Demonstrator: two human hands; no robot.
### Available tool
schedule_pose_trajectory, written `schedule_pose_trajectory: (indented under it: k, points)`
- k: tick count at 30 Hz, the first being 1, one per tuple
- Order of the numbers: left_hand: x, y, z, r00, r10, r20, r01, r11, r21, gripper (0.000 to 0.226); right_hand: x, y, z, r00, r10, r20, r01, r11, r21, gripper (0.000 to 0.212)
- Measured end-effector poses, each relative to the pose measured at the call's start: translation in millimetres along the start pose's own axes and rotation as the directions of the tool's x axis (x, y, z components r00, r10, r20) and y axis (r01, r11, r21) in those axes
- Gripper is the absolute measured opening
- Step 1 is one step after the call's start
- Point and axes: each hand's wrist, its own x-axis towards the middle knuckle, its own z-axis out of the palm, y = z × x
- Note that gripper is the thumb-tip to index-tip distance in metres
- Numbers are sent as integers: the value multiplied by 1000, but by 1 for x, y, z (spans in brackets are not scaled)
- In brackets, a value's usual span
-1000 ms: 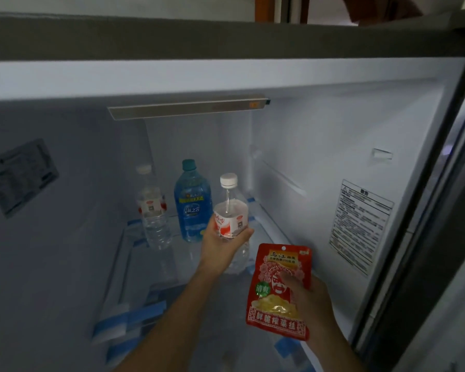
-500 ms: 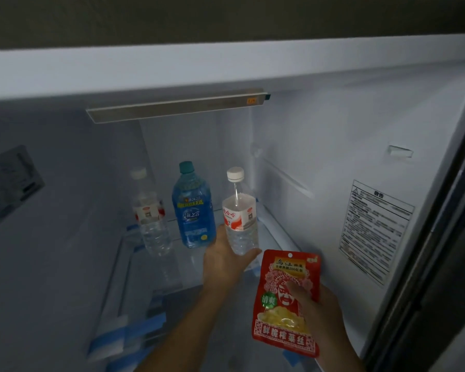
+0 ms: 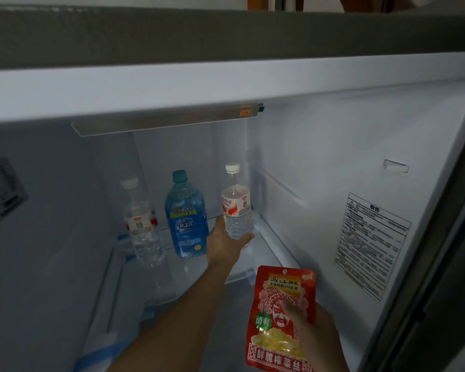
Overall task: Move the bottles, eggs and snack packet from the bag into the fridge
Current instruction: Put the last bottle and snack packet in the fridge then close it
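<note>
Clear bottle (image 3: 143,229) and blue bottle (image 3: 186,218) standing on shelf (image 3: 269,253). Left hand (image 3: 224,244) fingers (image 3: 249,237) wrapping third bottle (image 3: 236,208) at far right. Right hand (image 3: 323,335) pinching snack packet (image 3: 277,296), not yet shelved. Eggs unseen.

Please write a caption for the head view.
Left hand grips clear bottle inside fridge; right hand holds snack packet.

Dim overall, cool blue cast. Fridge (image 3: 320,146) right wall and back wall catch most of the light. Left wall (image 3: 46,224) sits in shadow and looks noisy. Packet (image 3: 279,315) is the most saturated spot, big print legible. Held bottle (image 3: 236,213) label is fairly crisp; far-left bottle (image 3: 142,224) is soft and washed out. Left sticker (image 3: 3,189) is smeared, unreadable. Wide-angle bend: top frame (image 3: 226,36) bows, door edge (image 3: 446,251) leans in. Bottom corners darken. Compression softness throughout.
</note>
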Motion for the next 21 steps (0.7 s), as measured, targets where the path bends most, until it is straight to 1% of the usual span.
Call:
schedule_pose_trajectory:
  k: [5, 10, 13, 16, 18, 19, 21]
  points:
    - [10, 0, 5, 1000, -1, -15, 2, 999, 45, 72, -9, 6, -3, 1000, -4, 19, 5, 1000, -28, 46]
    - [4, -3, 4, 1000, -3, 16, 3, 1000, 25, 77, -21, 10, -8, 1000, 8, 20, -7, 999, -41, 54]
    - [-18, -6, -10, 998, 7, 55, -8, 1000, 14, 87, -29, 11, -11, 999, 30, 24, -29, 998, -60, 37]
    - [-54, -11, -34, 995, 44, 92, -55, 992, 118, 100, -36, 12, -12, 998, 46, 30, -43, 996, -79, 24]
    - [-85, -16, -54, 988, 124, 91, -140, 969, 202, 96, -41, 14, -13, 998, 43, 47, -39, 996, -76, 16]
    - [-102, -20, -65, 980, 177, 88, -193, 949, 249, 89, -43, 14, -13, 997, 48, 59, -43, 997, -71, 13]
    - [-136, -28, -87, 954, 291, 76, -299, 888, 349, 74, -48, 18, -11, 993, 61, 96, -56, 996, -63, 14]
